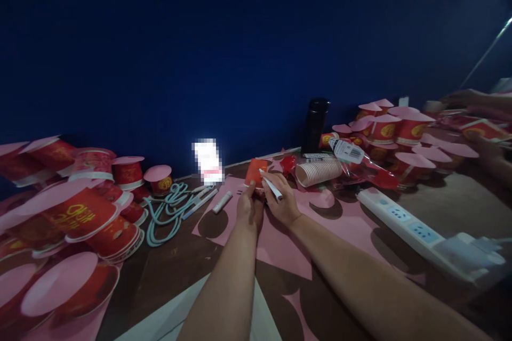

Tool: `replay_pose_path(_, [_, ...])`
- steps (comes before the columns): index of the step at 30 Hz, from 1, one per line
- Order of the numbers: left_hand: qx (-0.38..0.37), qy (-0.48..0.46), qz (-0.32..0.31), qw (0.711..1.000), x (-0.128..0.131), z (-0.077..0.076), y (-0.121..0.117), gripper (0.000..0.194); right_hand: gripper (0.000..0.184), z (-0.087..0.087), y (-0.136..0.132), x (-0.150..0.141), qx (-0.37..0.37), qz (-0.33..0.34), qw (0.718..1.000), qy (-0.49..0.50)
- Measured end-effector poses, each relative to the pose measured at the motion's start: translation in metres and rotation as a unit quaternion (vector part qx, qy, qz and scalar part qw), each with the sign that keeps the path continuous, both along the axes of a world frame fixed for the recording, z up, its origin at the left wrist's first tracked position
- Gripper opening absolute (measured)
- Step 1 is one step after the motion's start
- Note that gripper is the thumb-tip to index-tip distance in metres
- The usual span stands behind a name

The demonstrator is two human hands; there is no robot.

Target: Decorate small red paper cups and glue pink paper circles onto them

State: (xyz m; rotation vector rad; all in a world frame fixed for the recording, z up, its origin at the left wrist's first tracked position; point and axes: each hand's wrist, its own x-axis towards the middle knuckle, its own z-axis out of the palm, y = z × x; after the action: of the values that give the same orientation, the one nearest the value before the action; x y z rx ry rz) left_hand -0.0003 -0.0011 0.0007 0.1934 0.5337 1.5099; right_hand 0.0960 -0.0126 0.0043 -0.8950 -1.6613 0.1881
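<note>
My left hand is closed around the lower part of a red paper cup, keeping it above the pink paper. In my right hand a white marker pen is gripped, its tip end up against the side of the cup. Whether the tip touches the cup I cannot tell. Beneath both hands lies a cut-up sheet of pink paper with round holes in it. A white cylindrical stick rests on the table left of my left hand.
Red cups topped with pink discs crowd the left side; more cups stand at right. A black thermos, a stack of paper cups, a power strip, a coiled cable and a bright phone surround me. Another person's hand is far right.
</note>
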Motion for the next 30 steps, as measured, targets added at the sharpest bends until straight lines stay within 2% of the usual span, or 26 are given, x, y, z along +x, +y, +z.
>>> replay_pose_path(8, [-0.036, 0.018, 0.037, 0.998, 0.001, 0.002, -0.003, 0.012, 0.032, 0.003, -0.002, 0.002, 0.019, -0.023, 1.000, 0.010])
replay_pose_path(15, [0.035, 0.058, 0.004, 0.998, 0.001, -0.006, -0.001, 0.018, 0.034, 0.000, -0.001, 0.001, 0.016, -0.006, 1.000, 0.006])
replay_pose_path(20, [0.060, 0.094, 0.006, 0.994, 0.002, -0.008, -0.002, 0.022, 0.036, 0.000, -0.001, 0.001, 0.023, -0.012, 1.000, 0.005])
replay_pose_path(23, [0.067, 0.115, 0.008, 0.991, 0.004, -0.008, -0.004, 0.029, 0.036, 0.002, -0.001, 0.002, 0.022, -0.021, 1.000, 0.005])
replay_pose_path(30, [0.059, 0.134, 0.011, 0.989, 0.005, -0.009, -0.004, 0.030, 0.038, 0.002, 0.000, 0.003, 0.014, -0.021, 1.000, -0.001])
